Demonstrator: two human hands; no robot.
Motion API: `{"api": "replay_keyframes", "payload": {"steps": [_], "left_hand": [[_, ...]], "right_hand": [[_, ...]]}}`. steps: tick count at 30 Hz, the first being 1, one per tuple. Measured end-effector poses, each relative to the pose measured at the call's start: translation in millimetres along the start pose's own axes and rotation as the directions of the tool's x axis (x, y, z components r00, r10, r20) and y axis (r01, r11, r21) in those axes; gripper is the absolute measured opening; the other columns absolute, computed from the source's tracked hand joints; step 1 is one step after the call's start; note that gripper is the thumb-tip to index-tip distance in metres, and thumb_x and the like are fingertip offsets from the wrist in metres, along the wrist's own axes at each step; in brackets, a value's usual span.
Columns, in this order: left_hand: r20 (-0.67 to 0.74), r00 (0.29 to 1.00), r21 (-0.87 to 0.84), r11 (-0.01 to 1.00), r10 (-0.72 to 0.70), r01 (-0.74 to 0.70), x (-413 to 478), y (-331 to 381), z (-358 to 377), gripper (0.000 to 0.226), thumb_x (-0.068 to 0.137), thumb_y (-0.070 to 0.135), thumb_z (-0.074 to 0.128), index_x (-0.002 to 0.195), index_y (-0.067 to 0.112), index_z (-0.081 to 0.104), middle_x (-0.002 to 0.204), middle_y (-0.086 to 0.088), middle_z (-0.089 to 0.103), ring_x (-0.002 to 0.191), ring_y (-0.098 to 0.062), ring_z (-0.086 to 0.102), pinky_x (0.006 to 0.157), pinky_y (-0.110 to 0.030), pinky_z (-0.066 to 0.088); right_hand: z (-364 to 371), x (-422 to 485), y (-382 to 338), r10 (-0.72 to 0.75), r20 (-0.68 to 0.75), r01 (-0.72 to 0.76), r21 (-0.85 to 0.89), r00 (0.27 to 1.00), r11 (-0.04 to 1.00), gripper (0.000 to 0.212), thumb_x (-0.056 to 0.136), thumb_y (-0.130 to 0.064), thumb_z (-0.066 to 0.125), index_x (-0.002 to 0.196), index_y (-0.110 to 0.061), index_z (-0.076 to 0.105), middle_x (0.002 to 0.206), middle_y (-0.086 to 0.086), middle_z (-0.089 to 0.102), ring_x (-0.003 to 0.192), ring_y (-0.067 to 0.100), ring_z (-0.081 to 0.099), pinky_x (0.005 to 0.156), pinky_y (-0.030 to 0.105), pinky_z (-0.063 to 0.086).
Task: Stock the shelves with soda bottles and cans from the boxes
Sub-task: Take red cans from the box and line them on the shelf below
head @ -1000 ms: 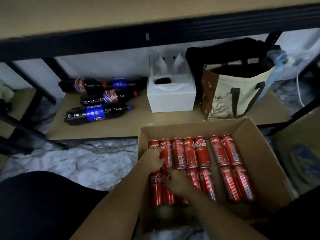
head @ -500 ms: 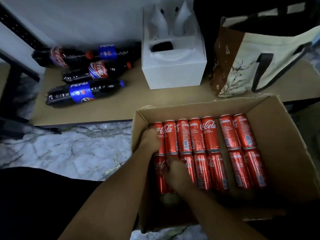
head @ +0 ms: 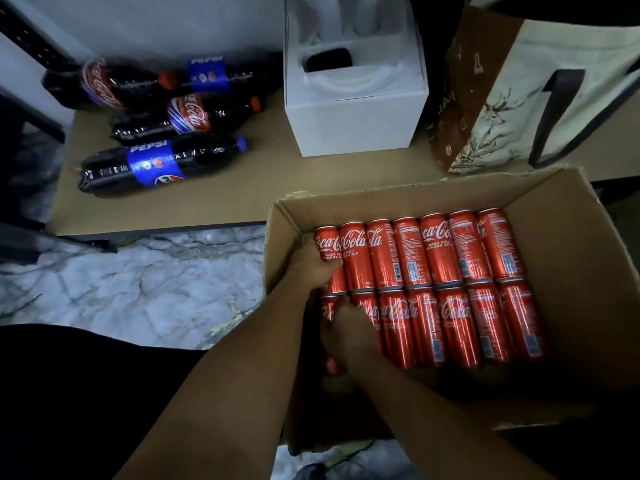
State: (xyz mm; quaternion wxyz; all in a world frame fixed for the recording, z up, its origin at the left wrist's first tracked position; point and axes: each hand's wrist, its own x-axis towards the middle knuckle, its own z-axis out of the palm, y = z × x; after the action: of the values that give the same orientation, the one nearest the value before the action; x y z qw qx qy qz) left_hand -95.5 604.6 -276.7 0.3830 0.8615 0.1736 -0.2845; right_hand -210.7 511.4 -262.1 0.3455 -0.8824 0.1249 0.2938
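A cardboard box [head: 571, 237] on the floor holds two rows of red Coca-Cola cans [head: 440, 251] lying flat. My left hand [head: 313, 268] wraps around the leftmost can of the far row. My right hand [head: 349, 334] is closed over the leftmost cans of the near row. On the low brown shelf board [head: 242, 195] lie several soda bottles: a Pepsi bottle [head: 156, 164] in front, a Coca-Cola bottle [head: 187, 116] behind it, and two more at the back.
A white open box [head: 356, 123] and a beige tote bag [head: 519, 98] stand on the shelf behind the cardboard box. Black shelf frame posts [head: 31, 46] rise at left. Marble-patterned floor [head: 138, 289] lies left of the box.
The view has dropped closer to the box and shelf. The gap in the cans' rows has closed. Both hands stay on the leftmost cans, the left gripping more firmly.
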Motion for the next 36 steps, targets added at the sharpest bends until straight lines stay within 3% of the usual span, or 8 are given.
{"api": "replay_keyframes", "payload": {"steps": [4, 10, 14, 19, 22, 26, 31, 36], "left_hand": [[-0.017, 1.000, -0.043, 0.999, -0.018, 0.017, 6, -3, 5, 0.073, 0.085, 0.033, 0.081, 0.144, 0.021, 0.038, 0.136, -0.007, 0.059, 0.121, -0.028, 0.061, 0.104, -0.049, 0.050], [-0.059, 0.998, -0.087, 0.996, -0.006, 0.001, 11, -7, 10, 0.070, 0.083, 0.029, 0.083, 0.139, 0.015, 0.042, 0.134, -0.009, 0.061, 0.119, -0.028, 0.062, 0.102, -0.050, 0.051], [-0.106, 0.994, -0.108, 0.993, 0.039, -0.050, 4, -5, 6, 0.067, 0.080, 0.023, 0.085, 0.130, 0.013, 0.041, 0.128, -0.010, 0.061, 0.109, -0.026, 0.065, 0.093, -0.043, 0.054], [-0.102, 0.985, -0.130, 0.979, 0.142, -0.155, -22, 3, -2, 0.098, 0.078, 0.021, 0.082, 0.154, 0.028, 0.021, 0.126, -0.003, 0.064, 0.104, -0.020, 0.066, 0.091, -0.040, 0.057], [-0.119, 0.970, -0.124, 0.966, 0.214, -0.228, -39, 7, -8, 0.087, 0.072, 0.019, 0.083, 0.142, 0.038, 0.035, 0.117, 0.000, 0.068, 0.097, -0.014, 0.069, 0.088, -0.037, 0.060], [-0.144, 0.937, -0.026, 0.945, 0.319, -0.326, -64, 16, -17, 0.066, 0.070, 0.016, 0.083, 0.119, 0.033, 0.041, 0.102, 0.003, 0.072, 0.089, -0.013, 0.071, 0.080, -0.033, 0.061], [-0.180, 0.894, 0.170, 0.908, 0.411, -0.383, -81, 18, -28, 0.057, 0.071, 0.017, 0.083, 0.110, 0.021, 0.041, 0.095, -0.003, 0.068, 0.088, -0.026, 0.066, 0.072, -0.033, 0.050], [-0.114, 0.900, 0.351, 0.865, 0.420, -0.359, -82, 16, -33, 0.054, 0.079, 0.023, 0.084, 0.115, 0.014, 0.045, 0.108, -0.012, 0.067, 0.101, -0.032, 0.065, 0.083, -0.039, 0.050]], "right_hand": [[6, 4, -10, 0.021, 0.022, -0.017, -0.155, 1.000, 0.988, 0.065, 0.101, -0.025, 0.054, 0.151, 0.006, 0.027, 0.130, 0.017, 0.063, 0.111, 0.030, 0.067, 0.094, 0.040, 0.054], [20, 9, -5, 0.063, -0.014, -0.065, -0.277, 0.998, 0.959, 0.081, 0.095, -0.023, 0.065, 0.155, 0.003, 0.017, 0.134, 0.018, 0.060, 0.124, 0.031, 0.058, 0.110, 0.043, 0.044], [22, 11, 7, -0.019, -0.051, 0.013, -0.111, 0.999, 0.994, 0.066, 0.090, -0.024, 0.067, 0.146, -0.004, 0.038, 0.128, 0.013, 0.065, 0.116, 0.030, 0.062, 0.104, 0.040, 0.048], [7, -7, 26, -0.106, -0.110, 0.116, 0.096, 0.988, 0.989, 0.073, 0.075, -0.030, 0.081, 0.140, -0.014, 0.051, 0.128, 0.008, 0.065, 0.116, 0.027, 0.062, 0.103, 0.038, 0.048], [-6, -18, 30, -0.099, -0.115, 0.120, 0.193, 0.988, 0.974, 0.072, 0.070, -0.027, 0.087, 0.134, -0.020, 0.054, 0.129, 0.002, 0.065, 0.118, 0.022, 0.060, 0.102, 0.033, 0.045], [-20, -30, 30, -0.207, -0.152, 0.244, 0.290, 0.966, 0.926, 0.059, 0.072, -0.017, 0.084, 0.119, -0.030, 0.052, 0.116, -0.011, 0.063, 0.108, 0.009, 0.060, 0.089, 0.015, 0.042], [-21, -37, 28, -0.309, -0.261, 0.375, 0.261, 0.915, 0.890, 0.055, 0.076, -0.018, 0.081, 0.120, -0.031, 0.051, 0.113, -0.009, 0.065, 0.106, 0.011, 0.062, 0.095, 0.038, 0.052], [-27, -37, 29, -0.307, -0.273, 0.378, 0.262, 0.911, 0.888, 0.052, 0.077, -0.028, 0.083, 0.120, -0.029, 0.054, 0.115, -0.007, 0.067, 0.106, 0.014, 0.064, 0.095, 0.039, 0.052]]}}
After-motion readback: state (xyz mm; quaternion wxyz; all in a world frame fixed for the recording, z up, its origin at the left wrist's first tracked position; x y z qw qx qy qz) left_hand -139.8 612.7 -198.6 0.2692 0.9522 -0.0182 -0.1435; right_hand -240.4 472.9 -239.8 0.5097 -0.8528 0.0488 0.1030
